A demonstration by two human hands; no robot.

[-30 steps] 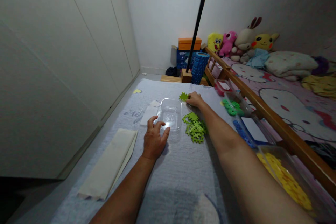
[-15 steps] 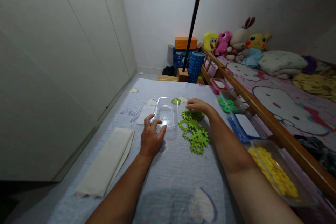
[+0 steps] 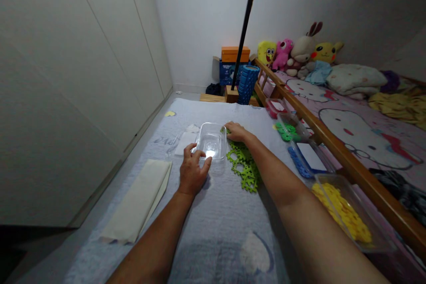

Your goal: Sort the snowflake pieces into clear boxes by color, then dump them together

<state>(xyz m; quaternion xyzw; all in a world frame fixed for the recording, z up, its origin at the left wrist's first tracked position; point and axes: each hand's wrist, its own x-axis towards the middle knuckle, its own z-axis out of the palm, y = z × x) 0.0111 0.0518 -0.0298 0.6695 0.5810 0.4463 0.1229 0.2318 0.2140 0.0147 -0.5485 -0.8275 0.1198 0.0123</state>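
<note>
A clear plastic box (image 3: 212,159) stands open-topped on the bed cover. My left hand (image 3: 195,171) is at its near left corner, fingers spread and bent, fingertips against or just beside the rim. Beyond the box's right side, my right hand (image 3: 235,132) has its fingers closed on a small green gear-shaped piece (image 3: 223,129), mostly hidden by the fingers. Several more green gear pieces (image 3: 248,171) lie in a loose pile below my right wrist, partly covered by the forearm.
A clear lid with a white paper (image 3: 184,143) lies left of the box. Folded cream cloth (image 3: 138,202) is nearer, at left. Along the wooden bed rail (image 3: 319,120) stand boxes of red (image 3: 276,107), green (image 3: 288,132), blue (image 3: 301,162) and yellow pieces (image 3: 346,213).
My right hand has moved left from above the pile to the separate green gear piece beside the box. My left hand has stayed almost still at the box.
</note>
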